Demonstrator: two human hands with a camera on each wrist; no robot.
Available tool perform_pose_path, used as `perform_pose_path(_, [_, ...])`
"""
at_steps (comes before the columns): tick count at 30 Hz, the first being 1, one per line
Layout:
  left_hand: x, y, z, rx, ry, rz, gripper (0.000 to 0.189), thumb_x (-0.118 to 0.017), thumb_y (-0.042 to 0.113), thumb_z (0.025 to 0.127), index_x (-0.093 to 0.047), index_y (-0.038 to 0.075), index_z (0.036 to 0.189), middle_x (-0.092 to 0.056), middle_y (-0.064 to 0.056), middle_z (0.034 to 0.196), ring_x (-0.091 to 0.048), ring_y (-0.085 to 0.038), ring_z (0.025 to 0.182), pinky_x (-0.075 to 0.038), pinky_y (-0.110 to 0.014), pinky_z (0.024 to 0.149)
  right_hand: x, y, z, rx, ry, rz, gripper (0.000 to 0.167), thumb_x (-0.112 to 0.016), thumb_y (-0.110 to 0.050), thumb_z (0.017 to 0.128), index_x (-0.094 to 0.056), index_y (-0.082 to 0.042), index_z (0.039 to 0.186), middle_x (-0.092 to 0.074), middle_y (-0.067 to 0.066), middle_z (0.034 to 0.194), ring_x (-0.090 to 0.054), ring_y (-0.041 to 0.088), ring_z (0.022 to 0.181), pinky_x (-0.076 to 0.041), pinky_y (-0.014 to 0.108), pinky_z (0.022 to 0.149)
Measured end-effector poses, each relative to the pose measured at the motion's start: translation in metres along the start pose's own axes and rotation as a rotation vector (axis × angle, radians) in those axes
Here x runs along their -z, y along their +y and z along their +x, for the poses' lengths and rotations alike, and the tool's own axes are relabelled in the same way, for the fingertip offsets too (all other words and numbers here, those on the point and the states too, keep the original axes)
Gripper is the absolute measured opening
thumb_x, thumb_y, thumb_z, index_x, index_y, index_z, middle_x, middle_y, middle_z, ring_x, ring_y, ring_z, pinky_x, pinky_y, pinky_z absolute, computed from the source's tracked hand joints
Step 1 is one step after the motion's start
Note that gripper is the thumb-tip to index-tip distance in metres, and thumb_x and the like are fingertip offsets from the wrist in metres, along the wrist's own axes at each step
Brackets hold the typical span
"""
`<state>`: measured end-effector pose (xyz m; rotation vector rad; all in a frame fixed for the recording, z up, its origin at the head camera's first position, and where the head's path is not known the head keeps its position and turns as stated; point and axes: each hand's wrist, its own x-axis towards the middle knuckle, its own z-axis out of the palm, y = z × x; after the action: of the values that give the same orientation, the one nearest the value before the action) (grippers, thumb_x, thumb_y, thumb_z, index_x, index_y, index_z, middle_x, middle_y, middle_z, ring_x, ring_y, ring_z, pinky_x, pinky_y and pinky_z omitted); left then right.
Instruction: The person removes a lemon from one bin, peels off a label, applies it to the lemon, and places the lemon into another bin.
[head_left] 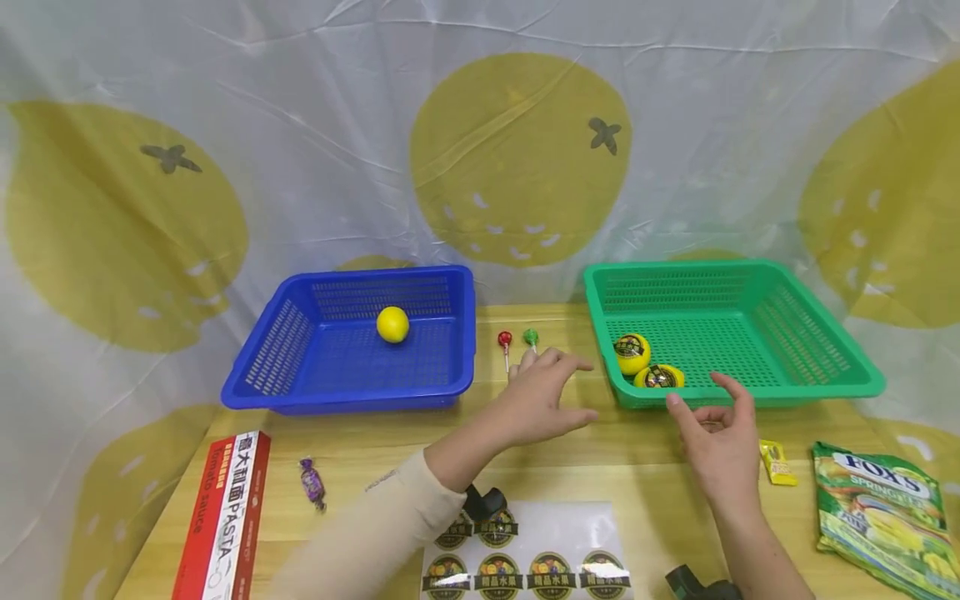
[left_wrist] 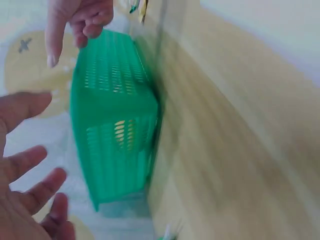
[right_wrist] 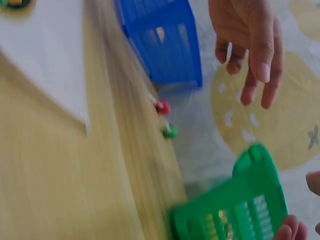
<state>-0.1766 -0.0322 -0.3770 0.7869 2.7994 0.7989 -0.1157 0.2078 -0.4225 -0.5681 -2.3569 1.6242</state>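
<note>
My left hand (head_left: 536, 396) hovers over the table between the two baskets, thumb and fingers spread, holding nothing. My right hand (head_left: 720, 442) is at the front rim of the green basket (head_left: 817, 392), its fingers loosely bent and nothing between them. Inside that basket, at its front left corner, lie two yellow lemon-like fruits, the rear one (head_left: 630, 360) and the front one (head_left: 669, 376), each bearing a black round sticker. A plain yellow fruit (head_left: 392, 324) lies in the blue basket (head_left: 345, 398). Beyond my left hand lie a red lollipop (head_left: 506, 340) and a green lollipop (head_left: 531, 337).
A sheet of round black stickers (head_left: 525, 550) lies at the front. To the left are a red pasta box (head_left: 221, 517) and a purple wrapped candy (head_left: 312, 483). On the right lie a small yellow packet (head_left: 777, 462) and a green Fox's bag (head_left: 885, 517). A fruit-print cloth (head_left: 517, 158) hangs behind.
</note>
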Motion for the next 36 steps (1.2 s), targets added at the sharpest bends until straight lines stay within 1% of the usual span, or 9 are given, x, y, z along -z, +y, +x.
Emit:
perform_pose_path(3, [0.019,-0.012,-0.02,-0.034,-0.021,0.007,0.06,-0.074,0.047,0.091,-0.056,0.025,0.143,-0.055,-0.003,0.145,-0.043,-0.032,0.134,-0.036,-0.057,0.108,-0.017,-0.007,-0.017,0.091,-0.096,-0.017,0.07,-0.075,-0.027,0.094,-0.038,-0.021,0.152,-0.056,0.001,0.091,-0.057,0.007,0.068,-0.052,0.021,0.058])
perform_pose_path(5, [0.034,-0.025,-0.031,-0.042,-0.001,0.02,0.058,-0.074,0.045,0.091,-0.057,0.023,0.141,-0.057,-0.004,0.144,-0.045,-0.032,0.128,-0.037,-0.054,0.103,-0.031,-0.013,-0.028,0.145,-0.173,-0.03,0.065,-0.075,-0.025,0.094,-0.042,-0.019,0.149,-0.056,0.004,0.093,-0.056,0.008,0.072,-0.052,0.021,0.06])
perform_pose_path(9, [0.067,-0.058,-0.045,0.013,0.055,0.091,0.055,-0.075,0.043,0.091,-0.06,0.021,0.139,-0.058,-0.006,0.14,-0.047,-0.033,0.121,-0.038,-0.051,0.096,-0.062,-0.025,-0.042,0.218,-0.29,-0.05,0.057,-0.077,-0.025,0.093,-0.05,-0.019,0.143,-0.057,0.006,0.092,-0.056,0.011,0.073,-0.05,0.021,0.059])
perform_pose_path(12, [0.095,-0.084,-0.049,0.1,0.054,0.141,0.057,-0.075,0.042,0.092,-0.058,0.021,0.141,-0.055,-0.009,0.142,-0.046,-0.038,0.125,-0.038,-0.057,0.102,-0.085,-0.035,-0.044,0.255,-0.356,-0.068,0.054,-0.077,-0.029,0.092,-0.054,-0.022,0.141,-0.058,0.005,0.088,-0.056,0.014,0.071,-0.049,0.023,0.057])
perform_pose_path(17, [0.133,-0.123,-0.046,0.241,0.003,0.198,0.062,-0.075,0.04,0.091,-0.053,0.019,0.146,-0.045,-0.017,0.152,-0.042,-0.046,0.126,-0.04,-0.066,0.102,-0.124,-0.059,-0.039,0.324,-0.456,-0.11,0.056,-0.076,-0.036,0.092,-0.053,-0.027,0.143,-0.06,0.003,0.084,-0.057,0.015,0.067,-0.049,0.026,0.055])
perform_pose_path(22, [0.154,-0.153,-0.036,0.278,-0.057,0.2,0.067,-0.078,0.035,0.088,-0.053,0.014,0.146,-0.04,-0.023,0.155,-0.041,-0.053,0.132,-0.045,-0.065,0.104,-0.166,-0.083,-0.03,0.394,-0.571,-0.194,0.064,-0.072,-0.043,0.094,-0.048,-0.027,0.151,-0.062,0.001,0.077,-0.055,0.014,0.058,-0.046,0.029,0.051])
perform_pose_path(27, [0.169,-0.183,-0.021,0.298,-0.089,0.129,0.067,-0.077,0.023,0.089,-0.05,0.008,0.148,-0.042,-0.027,0.154,-0.04,-0.048,0.142,-0.037,-0.064,0.115,-0.199,-0.094,-0.016,0.446,-0.627,-0.292,0.07,-0.066,-0.049,0.097,-0.04,-0.024,0.157,-0.059,0.002,0.072,-0.053,0.015,0.058,-0.045,0.029,0.051])
perform_pose_path(32, [0.179,-0.209,-0.013,0.424,-0.152,0.007,0.069,-0.071,0.015,0.094,-0.04,0.008,0.155,-0.035,-0.03,0.159,-0.039,-0.05,0.143,-0.038,-0.064,0.115,-0.213,-0.088,-0.011,0.376,-0.672,-0.355,0.075,-0.062,-0.055,0.097,-0.032,-0.025,0.16,-0.059,0.001,0.07,-0.055,0.015,0.058,-0.045,0.028,0.052])
perform_pose_path(36, [0.181,-0.224,-0.009,0.504,-0.174,-0.103,0.07,-0.068,0.012,0.096,-0.034,0.008,0.157,-0.027,-0.033,0.161,-0.041,-0.053,0.141,-0.045,-0.063,0.11,-0.216,-0.085,-0.012,0.349,-0.684,-0.326,0.076,-0.063,-0.054,0.097,-0.031,-0.026,0.16,-0.06,0.003,0.067,-0.055,0.017,0.055,-0.044,0.028,0.05])
